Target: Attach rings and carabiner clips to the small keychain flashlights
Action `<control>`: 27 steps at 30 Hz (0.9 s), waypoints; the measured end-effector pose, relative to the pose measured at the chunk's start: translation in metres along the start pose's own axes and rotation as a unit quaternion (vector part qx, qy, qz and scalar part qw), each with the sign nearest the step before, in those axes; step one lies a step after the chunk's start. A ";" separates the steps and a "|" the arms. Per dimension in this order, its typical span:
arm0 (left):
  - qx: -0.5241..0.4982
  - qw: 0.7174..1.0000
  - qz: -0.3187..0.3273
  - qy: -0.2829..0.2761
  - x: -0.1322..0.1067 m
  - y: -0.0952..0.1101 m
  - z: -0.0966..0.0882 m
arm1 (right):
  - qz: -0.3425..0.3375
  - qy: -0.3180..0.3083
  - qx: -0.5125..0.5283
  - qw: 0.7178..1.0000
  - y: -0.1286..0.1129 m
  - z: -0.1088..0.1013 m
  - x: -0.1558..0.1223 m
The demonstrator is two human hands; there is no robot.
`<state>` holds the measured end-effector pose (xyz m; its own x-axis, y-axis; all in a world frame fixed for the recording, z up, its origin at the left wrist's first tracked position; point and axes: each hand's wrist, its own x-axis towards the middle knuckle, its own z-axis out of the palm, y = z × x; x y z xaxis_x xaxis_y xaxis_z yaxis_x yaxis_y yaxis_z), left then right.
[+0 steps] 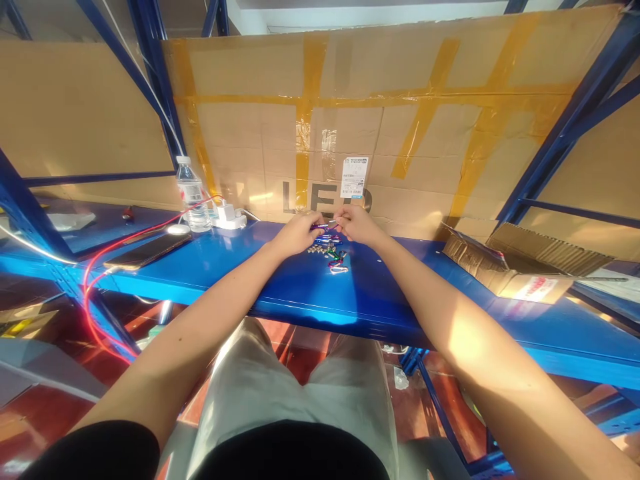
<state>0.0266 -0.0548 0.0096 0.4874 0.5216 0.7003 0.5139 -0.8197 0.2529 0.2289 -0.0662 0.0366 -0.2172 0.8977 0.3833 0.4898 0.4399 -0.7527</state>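
Both of my hands meet over the far part of a blue metal shelf [280, 287], close to the cardboard behind it. My left hand [301, 233] is closed in a pinch on what looks like a small purple carabiner [319, 227]. From the right, my right hand [357, 225] pinches at the same spot; its fingertips hide what is between them. Right below the hands lies a pile of small blue and purple carabiners [327, 239] with little brass-coloured metal pieces [320, 249]. Nearer to me are a green carabiner [332, 254] and a silver-and-red one [338, 268].
At left stand a water bottle [193, 197] and a white charger on a power strip [230, 217], with a phone [149, 250] and a red glowing cable [97, 257] nearby. An open cardboard box [520, 267] sits at right. Taped cardboard [240, 147] walls the back.
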 end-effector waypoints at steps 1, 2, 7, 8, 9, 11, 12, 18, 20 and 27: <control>-0.005 1.000 -0.017 0.004 0.000 0.000 0.000 | 0.010 -0.004 0.021 1.000 0.000 0.000 0.000; -0.008 0.999 -0.034 0.011 -0.001 0.000 0.000 | 0.016 -0.012 0.033 0.999 0.000 0.000 0.000; -0.053 0.991 -0.111 0.050 0.000 -0.003 0.001 | 0.026 -0.031 0.043 0.998 0.005 -0.001 0.002; -0.076 0.987 -0.128 0.062 0.001 -0.004 0.000 | 0.032 -0.030 0.042 0.998 0.007 -0.002 0.002; -0.100 0.982 -0.143 0.073 0.002 -0.005 0.000 | 0.039 -0.028 0.039 0.998 0.009 -0.003 0.002; -0.134 0.974 -0.160 0.088 0.003 -0.006 -0.002 | 0.045 -0.015 0.026 0.999 0.010 -0.004 0.003; -0.139 0.974 -0.156 0.090 0.003 -0.006 -0.002 | 0.038 -0.001 0.014 0.999 0.010 -0.005 0.003; -0.123 0.989 -0.046 0.072 0.003 0.003 -0.001 | -0.068 0.006 -0.041 0.997 -0.007 0.000 -0.002; -0.149 0.986 -0.037 0.059 0.003 0.006 0.000 | -0.044 -0.051 -0.017 0.998 -0.012 0.001 -0.007; -0.216 0.972 -0.072 0.062 0.002 0.009 0.007 | 0.011 -0.178 0.113 0.977 -0.012 0.002 -0.015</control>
<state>0.0366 -0.0593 0.0087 0.3309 0.6272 0.7051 0.2124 -0.7775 0.5919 0.2244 -0.0848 0.0393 -0.5091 0.8404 0.1859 0.3065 0.3788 -0.8732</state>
